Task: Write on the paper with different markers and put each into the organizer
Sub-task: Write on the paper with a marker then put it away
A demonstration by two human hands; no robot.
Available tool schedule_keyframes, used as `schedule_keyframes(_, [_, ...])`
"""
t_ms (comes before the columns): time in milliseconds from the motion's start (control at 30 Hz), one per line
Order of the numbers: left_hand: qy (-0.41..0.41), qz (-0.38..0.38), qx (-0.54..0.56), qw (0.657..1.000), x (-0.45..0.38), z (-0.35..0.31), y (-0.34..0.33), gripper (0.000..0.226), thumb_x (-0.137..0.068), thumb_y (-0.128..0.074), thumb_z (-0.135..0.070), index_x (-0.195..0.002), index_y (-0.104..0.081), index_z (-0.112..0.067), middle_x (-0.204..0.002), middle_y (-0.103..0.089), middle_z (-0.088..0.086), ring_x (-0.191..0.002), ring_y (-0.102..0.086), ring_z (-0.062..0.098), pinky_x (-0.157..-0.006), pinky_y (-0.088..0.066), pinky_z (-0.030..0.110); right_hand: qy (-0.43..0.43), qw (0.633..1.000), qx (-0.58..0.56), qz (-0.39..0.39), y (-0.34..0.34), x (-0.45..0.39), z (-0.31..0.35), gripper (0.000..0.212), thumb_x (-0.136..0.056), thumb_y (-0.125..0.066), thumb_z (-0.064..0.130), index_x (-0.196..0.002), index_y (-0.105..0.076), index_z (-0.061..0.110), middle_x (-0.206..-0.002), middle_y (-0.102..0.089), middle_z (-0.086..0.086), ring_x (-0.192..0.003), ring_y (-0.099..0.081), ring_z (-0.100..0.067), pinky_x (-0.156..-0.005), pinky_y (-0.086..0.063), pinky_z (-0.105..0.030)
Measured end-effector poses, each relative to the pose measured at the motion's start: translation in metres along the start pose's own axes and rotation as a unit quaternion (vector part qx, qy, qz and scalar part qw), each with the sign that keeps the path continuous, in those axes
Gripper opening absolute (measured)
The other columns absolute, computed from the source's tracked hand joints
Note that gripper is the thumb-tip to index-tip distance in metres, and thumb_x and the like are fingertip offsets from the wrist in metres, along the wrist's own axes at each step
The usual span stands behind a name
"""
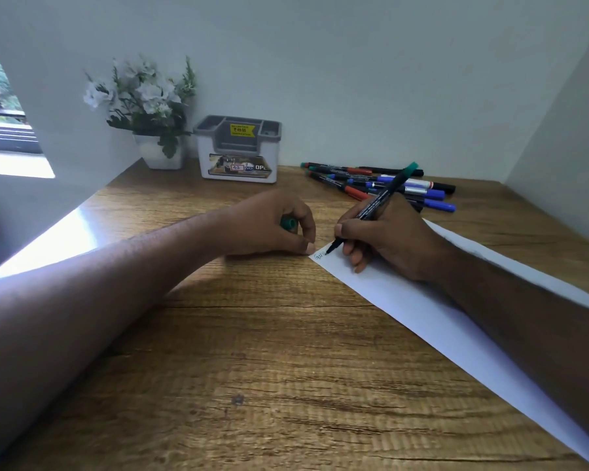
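Both hands sit mid-frame on the bench (286, 351). My right hand (388, 239) grips a green marker (376, 205), fingers curled round its black barrel, tip touching the top corner of the white paper (422, 311), where a few green strokes show, too small for me to read. White print runs along the barrel; I can't make it out. My left hand (269, 226) is curled round the green cap (289, 223), its fingertips resting on the bench just beside the paper's corner.

At upper centre stands the organizer (237, 149), white with a grey compartmented top; I see nothing in its compartments. A yellow price sticker (242, 130) on it reads "49.00", and the front label shows "42" and "OP", the rest cut off. Right of it lies a pile of markers (381, 185) with red, blue, green and black caps; they overlap, so I can't count them surely. One potted plant (143, 107) with white flowers stands left of the organizer.
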State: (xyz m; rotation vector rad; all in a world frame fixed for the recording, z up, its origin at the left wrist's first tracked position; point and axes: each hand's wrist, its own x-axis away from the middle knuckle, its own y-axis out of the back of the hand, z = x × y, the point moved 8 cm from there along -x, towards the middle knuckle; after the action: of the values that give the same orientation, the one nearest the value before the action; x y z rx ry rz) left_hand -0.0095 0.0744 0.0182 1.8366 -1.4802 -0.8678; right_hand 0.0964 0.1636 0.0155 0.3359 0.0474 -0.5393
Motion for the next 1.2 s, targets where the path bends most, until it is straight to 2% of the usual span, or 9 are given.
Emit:
schedule_keyframes(133, [0.002,0.006,0.014,1.000,0.000,-0.001,0.000,0.008,-0.077,-0.077,-0.026,-0.082,-0.072,-0.023,-0.083,-0.067,-0.004,-0.070,-0.056,0.003,-0.063,-0.046,0.021,0.008,1.000,0.004,0.004,0.000,0.001,0.001,0.008,-0.084,-0.065,-0.003,-0.082,-0.066,-0.011,-0.054,-0.064,-0.014,-0.041,-0.060,-0.019,-0.043,-0.054,-0.029])
schedule_keyframes(267, [0.026,0.011,0.026,0.999,-0.001,0.000,-0.001,0.006,-0.076,-0.077,-0.023,-0.079,-0.072,-0.025,-0.067,-0.062,-0.019,-0.062,-0.052,-0.003,-0.062,-0.040,0.022,0.025,0.999,0.029,0.031,-0.009,0.004,0.003,0.006,-0.085,-0.065,0.001,-0.082,-0.068,-0.004,-0.056,-0.066,-0.011,-0.043,-0.059,-0.018,-0.045,-0.052,-0.028])
schedule_keyframes(333, [0.052,0.015,0.032,0.998,-0.002,0.002,-0.001,0.007,-0.075,-0.079,-0.023,-0.078,-0.072,-0.026,-0.060,-0.060,-0.022,-0.060,-0.051,-0.002,-0.061,-0.038,0.023,0.026,0.999,0.023,0.017,-0.006,0.004,0.003,0.007,-0.085,-0.065,0.000,-0.081,-0.067,-0.006,-0.056,-0.065,-0.013,-0.042,-0.059,-0.019,-0.045,-0.053,-0.029])
schedule_keyframes(467, [0.098,0.017,0.050,0.994,-0.004,0.005,-0.002,0.009,-0.074,-0.080,-0.023,-0.080,-0.073,-0.026,-0.077,-0.066,-0.013,-0.077,-0.057,0.008,-0.067,-0.041,0.025,0.023,0.999,0.017,-0.023,0.003,0.003,0.002,0.009,-0.085,-0.065,-0.001,-0.081,-0.066,-0.009,-0.058,-0.064,-0.019,-0.043,-0.061,-0.021,-0.045,-0.054,-0.030])
schedule_keyframes(667, [0.120,0.016,0.051,0.991,-0.003,0.006,-0.002,0.010,-0.073,-0.079,-0.024,-0.081,-0.073,-0.027,-0.086,-0.068,-0.007,-0.082,-0.058,0.010,-0.067,-0.041,0.027,0.033,0.999,0.007,-0.015,0.002,0.005,0.003,0.009,-0.086,-0.064,-0.001,-0.081,-0.066,-0.008,-0.058,-0.065,-0.016,-0.043,-0.061,-0.021,-0.044,-0.054,-0.029])
schedule_keyframes(900, [0.108,0.009,0.046,0.993,-0.003,0.004,-0.003,0.011,-0.074,-0.079,-0.024,-0.083,-0.073,-0.027,-0.082,-0.066,-0.007,-0.075,-0.055,0.008,-0.064,-0.040,0.025,0.033,0.999,0.012,0.003,-0.001,0.003,0.003,0.009,-0.086,-0.064,-0.001,-0.081,-0.066,-0.009,-0.057,-0.066,-0.014,-0.043,-0.062,-0.019,-0.045,-0.054,-0.028])
schedule_keyframes(1000, [0.093,0.019,0.063,0.994,0.000,0.005,-0.004,0.018,-0.076,-0.078,-0.024,-0.090,-0.071,-0.031,-0.079,-0.061,-0.004,-0.069,-0.052,0.010,-0.060,-0.038,0.025,0.032,0.999,-0.016,-0.010,0.003,0.003,0.003,0.008,-0.086,-0.065,-0.001,-0.081,-0.066,-0.007,-0.058,-0.065,-0.015,-0.042,-0.061,-0.020,-0.044,-0.054,-0.029])
schedule_keyframes(1100, [0.111,0.029,0.134,0.984,0.005,0.011,-0.002,0.025,-0.082,-0.071,-0.027,-0.105,-0.060,-0.029,-0.086,-0.059,0.001,-0.076,-0.052,0.014,-0.067,-0.040,0.028,0.047,0.995,-0.072,-0.052,0.013,0.002,0.007,0.003,-0.084,-0.067,0.000,-0.084,-0.064,-0.001,-0.057,-0.063,-0.013,-0.042,-0.058,-0.020,-0.043,-0.051,-0.028])
schedule_keyframes(1200, [0.107,0.016,0.212,0.971,0.008,0.009,0.003,0.007,-0.094,-0.052,-0.018,-0.101,-0.052,-0.016,-0.083,-0.057,0.004,-0.075,-0.048,0.014,-0.073,-0.039,0.030,0.082,0.985,-0.123,-0.083,0.019,0.000,0.015,0.015,-0.082,-0.067,-0.003,-0.077,-0.057,0.007,-0.052,-0.056,-0.006,-0.039,-0.048,-0.016,-0.040,-0.042,-0.023])
